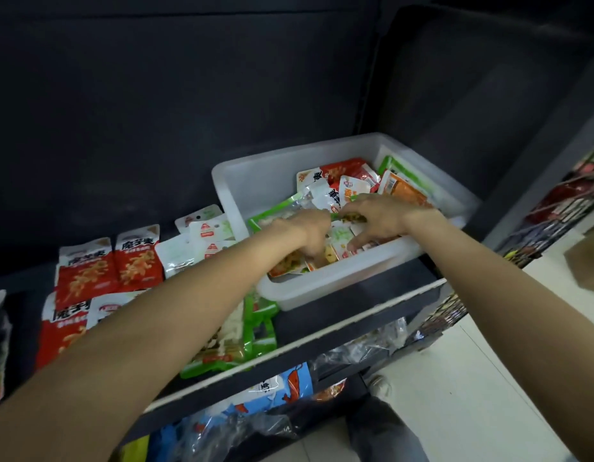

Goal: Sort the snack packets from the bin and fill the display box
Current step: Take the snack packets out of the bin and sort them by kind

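Both hands are down in the white bin (322,288), which sits on the right of the dark shelf (372,315), rummaging through mixed snack packets (349,185). The left hand (309,231) curls down into the near pile; whether its grip pinches anything I cannot tell. The right hand (375,221) lies spread over the packets. Sorted red packets (112,265) lie in rows to the left. This looks like the sorting step; next, 1 matching packet must be pinched and lifted clear.

Head view, looking down, close in
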The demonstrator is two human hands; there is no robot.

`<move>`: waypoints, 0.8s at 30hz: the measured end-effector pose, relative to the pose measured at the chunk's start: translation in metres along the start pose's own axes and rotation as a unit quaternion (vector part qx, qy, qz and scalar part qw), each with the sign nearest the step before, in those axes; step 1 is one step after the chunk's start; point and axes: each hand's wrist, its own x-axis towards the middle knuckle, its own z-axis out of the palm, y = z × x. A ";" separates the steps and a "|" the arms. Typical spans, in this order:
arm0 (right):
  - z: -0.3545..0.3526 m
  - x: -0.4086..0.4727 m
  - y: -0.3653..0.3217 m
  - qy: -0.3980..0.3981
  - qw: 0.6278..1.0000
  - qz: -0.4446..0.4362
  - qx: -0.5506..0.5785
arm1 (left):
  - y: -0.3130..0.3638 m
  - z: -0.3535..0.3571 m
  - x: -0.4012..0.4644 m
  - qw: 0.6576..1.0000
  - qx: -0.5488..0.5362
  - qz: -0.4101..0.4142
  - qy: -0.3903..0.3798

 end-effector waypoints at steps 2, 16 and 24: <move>-0.002 -0.002 0.003 0.008 0.999 -0.001 0.049 | -0.011 -0.008 -0.001 1.000 -0.018 -0.004 -0.013; -0.007 -0.066 -0.106 0.351 0.815 -0.060 0.458 | -0.079 0.001 -0.147 0.732 -0.569 -0.088 0.363; 0.021 -0.054 -0.236 0.225 0.797 -0.073 0.556 | -0.080 0.066 -0.233 0.641 -0.665 -0.138 0.359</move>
